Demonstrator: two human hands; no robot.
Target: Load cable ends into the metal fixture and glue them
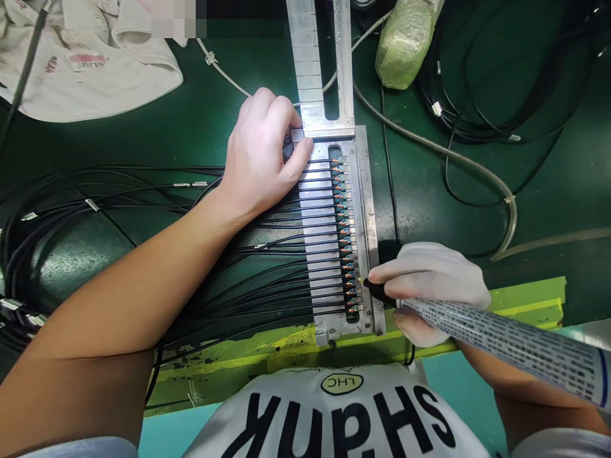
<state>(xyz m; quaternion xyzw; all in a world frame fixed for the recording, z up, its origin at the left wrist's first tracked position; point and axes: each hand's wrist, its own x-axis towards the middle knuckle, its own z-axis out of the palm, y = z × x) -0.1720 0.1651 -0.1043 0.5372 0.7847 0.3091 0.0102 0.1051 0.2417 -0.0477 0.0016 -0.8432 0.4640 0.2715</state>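
A metal fixture (321, 267) lies on the bench, holding a row of black cables whose stripped coloured wires meet small metal connectors (352, 238) over a long slot. Its slotted hinged-looking metal arm (311, 70) extends away from me. My left hand (262, 149), bare, has thumb and fingers closed on the fixture's far left corner. My right hand (434, 286), in a white glove, grips a tube-shaped tool (501, 346) with a printed grey-white wrap and a black front end. The tool's tip is by the connectors near the fixture's close end; its exact contact is hard to make out.
Bundled black cables (100, 205) spread across the left, and more coils (477, 127) lie at the back right. A grey hose (439, 149) curves behind my right hand. A plastic-wrapped green bundle (405, 44) and white cloth (95, 70) lie at the back. A yellow-green edge strip (525, 305) borders the bench.
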